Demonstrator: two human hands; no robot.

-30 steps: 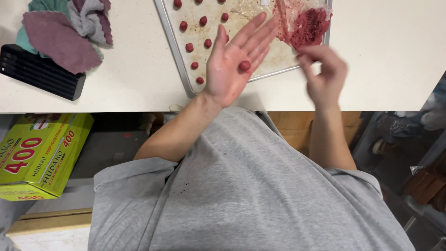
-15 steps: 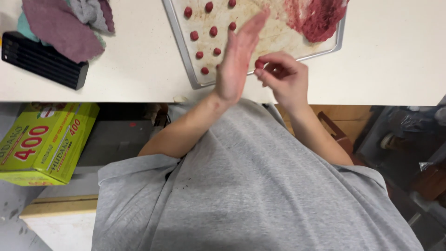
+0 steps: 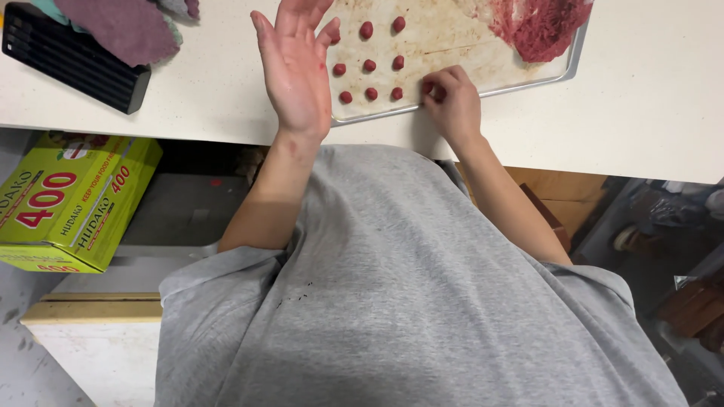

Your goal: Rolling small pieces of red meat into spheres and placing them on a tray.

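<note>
Small red meat balls (image 3: 370, 71) in rows on metal baking tray (image 3: 573, 60) | right hand (image 3: 452, 98) pinched, setting one ball down | left hand (image 3: 296, 64) open, empty | next: pinch more from red mince mound (image 3: 547, 26)

Black ridged block (image 3: 72, 56), purple cloth (image 3: 121, 26), yellow-green box (image 3: 72, 200) under the counter (image 3: 648, 105).

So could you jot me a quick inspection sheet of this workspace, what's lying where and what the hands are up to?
Surface: pale countertop, smeared metal tray at its edge.
Job's things: small red balls in rows on the tray; red mound in its far corner.
Clutter: black ridged block, purple cloth.
Grippers: left hand open, palm up, empty; right hand fingertips on a ball at the row's end.
Cables: nothing seen.
Surroundings: green-yellow box below the counter; grey shirt.
</note>
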